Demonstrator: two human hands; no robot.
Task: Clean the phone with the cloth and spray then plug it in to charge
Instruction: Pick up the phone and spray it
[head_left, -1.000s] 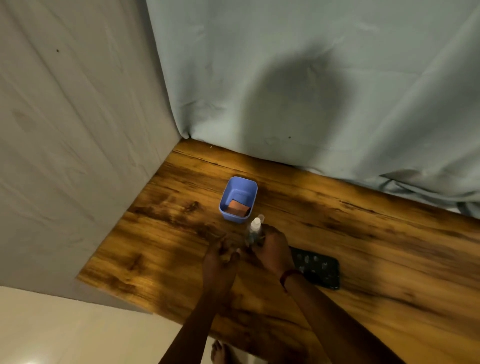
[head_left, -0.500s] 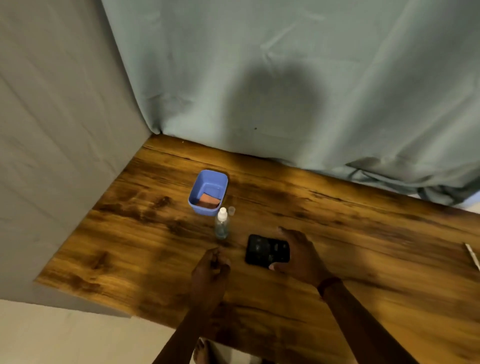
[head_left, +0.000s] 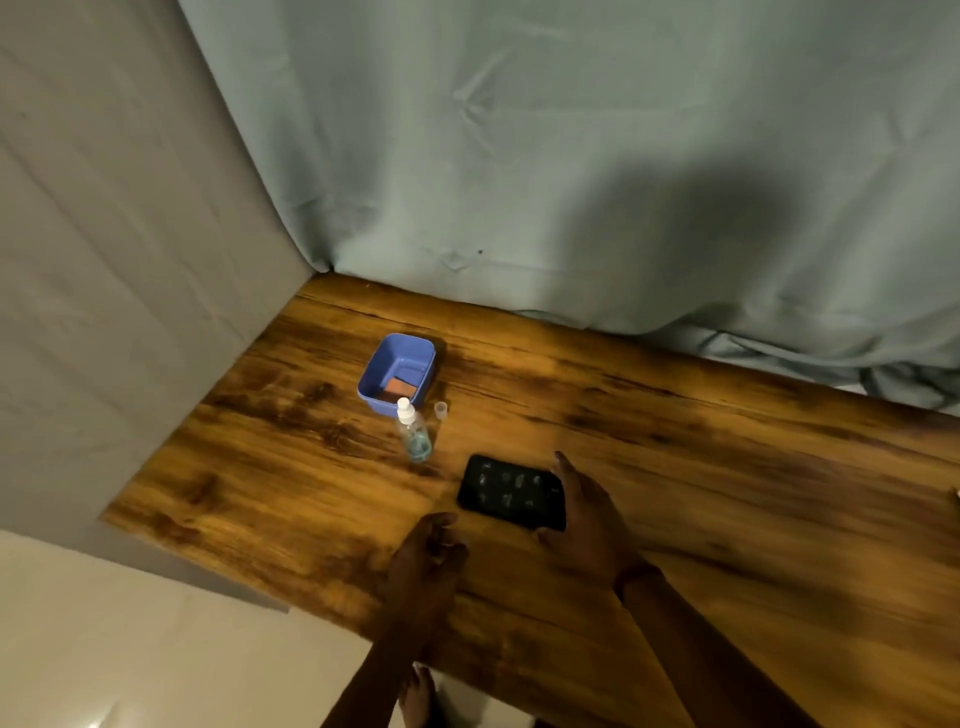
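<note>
Released clear plastic bottle (head_left: 414, 435) stands beside glossy phone (head_left: 506, 491).

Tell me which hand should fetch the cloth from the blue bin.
Probably left: the left hand is free and on the side of the bin, while the right hand holds the phone.
</note>
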